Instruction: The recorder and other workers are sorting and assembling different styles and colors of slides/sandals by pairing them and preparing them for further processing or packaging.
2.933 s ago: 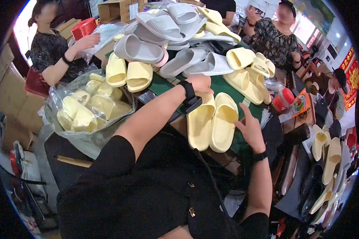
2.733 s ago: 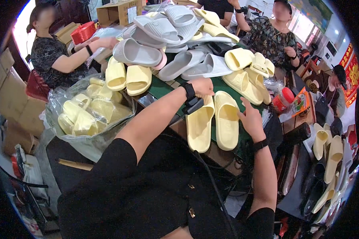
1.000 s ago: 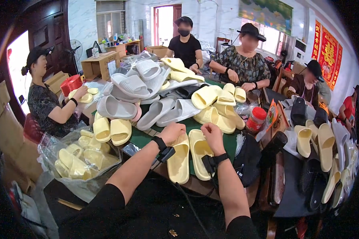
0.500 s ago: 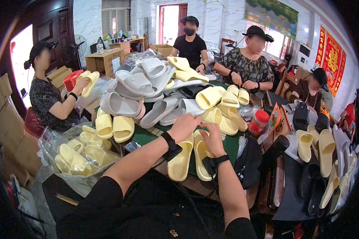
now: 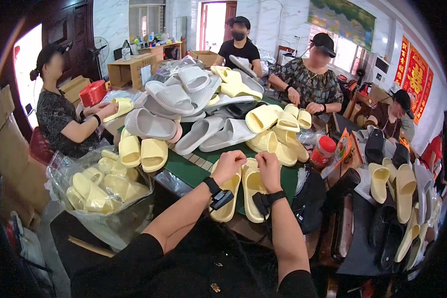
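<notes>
At the table's near edge, on the green top (image 5: 186, 171), sits the yellow pair: left slipper (image 5: 228, 208) and right slipper (image 5: 254, 191) side by side, soles down, heels toward the wearer; slim gap between them; straps partly covered by the hands.

Left hand (image 5: 229, 166) over the left slipper's strap, fingers curled, tips drawn in; right hand (image 5: 269, 171) same at the right slipper's strap; fingertips of both nearly meet; cannot tell if either grips anything thin; wrists carry black bands (image 5: 212, 186), each with a small black box.

Just beyond: grey slippers (image 5: 228, 133), then a mixed heap (image 5: 176, 97) of grey and yellow; standing yellow slippers (image 5: 154, 154) to the left, more yellow slippers (image 5: 265, 141) to the right; jar (image 5: 325, 149) with red lid right of those; black cloth item (image 5: 308, 198) by the right forearm.

Lower left: clear bag (image 5: 102, 191) full of wrapped yellow slippers; far right: second heap (image 5: 406, 186), yellow, black, grey.

Around the table: left co-worker (image 5: 64, 109) has a yellow slipper in hand, red roll (image 5: 92, 93) nearby; masked co-worker (image 5: 237, 47) at the back, grey slipper in front; floral-top co-worker (image 5: 310, 82), hands low; fourth co-worker (image 5: 387, 111), head bowed; cartons (image 5: 129, 74) behind.
</notes>
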{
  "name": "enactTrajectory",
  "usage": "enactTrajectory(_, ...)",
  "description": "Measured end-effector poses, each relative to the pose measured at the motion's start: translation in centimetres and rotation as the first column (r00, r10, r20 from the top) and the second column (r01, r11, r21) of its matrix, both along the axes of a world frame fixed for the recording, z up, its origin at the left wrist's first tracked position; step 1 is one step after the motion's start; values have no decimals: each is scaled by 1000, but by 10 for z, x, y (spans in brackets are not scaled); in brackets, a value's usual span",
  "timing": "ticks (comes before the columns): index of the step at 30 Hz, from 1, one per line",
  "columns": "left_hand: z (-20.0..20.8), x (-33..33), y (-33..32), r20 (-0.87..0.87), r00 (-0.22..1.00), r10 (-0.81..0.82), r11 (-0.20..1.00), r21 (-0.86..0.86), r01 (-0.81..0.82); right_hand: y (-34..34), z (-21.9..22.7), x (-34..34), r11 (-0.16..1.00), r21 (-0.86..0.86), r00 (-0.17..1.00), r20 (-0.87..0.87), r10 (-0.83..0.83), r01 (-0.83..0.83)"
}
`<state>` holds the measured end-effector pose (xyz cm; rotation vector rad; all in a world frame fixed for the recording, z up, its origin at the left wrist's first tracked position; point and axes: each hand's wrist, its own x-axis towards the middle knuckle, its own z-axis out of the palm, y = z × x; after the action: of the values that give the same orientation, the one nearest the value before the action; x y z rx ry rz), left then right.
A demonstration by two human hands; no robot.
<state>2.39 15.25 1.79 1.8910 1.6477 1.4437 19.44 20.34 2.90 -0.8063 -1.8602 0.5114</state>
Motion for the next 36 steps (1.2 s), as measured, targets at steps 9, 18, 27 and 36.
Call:
enactTrajectory(9,-11,12,-5,156,988,13,996,87,-27,-1,2,-2,976,161,984,121,131,-150)
enactTrajectory(18,-15,10,-9,272,959,-75,997,47,64,-5,2,-3,976,100,976,125,181,-193)
enactTrajectory(27,-20,8,-9,254,962,-97,993,95,75,-8,3,-5,970,93,972,91,215,-223)
enactTrajectory(36,-15,12,-13,349,928,-130,990,95,103,-4,-5,-4,987,-9,986,-55,157,-157)
